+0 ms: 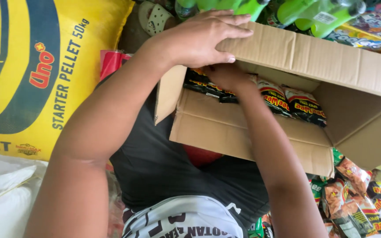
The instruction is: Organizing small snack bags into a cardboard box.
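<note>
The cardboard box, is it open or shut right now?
Open. The cardboard box has its flaps spread; the left hand holds the top flap back, and dark snack packets show inside.

Under the left hand (203, 37), the box (252, 132) is matt brown cardboard; the snack packets (287, 101) inside are glossy plastic film.
</note>
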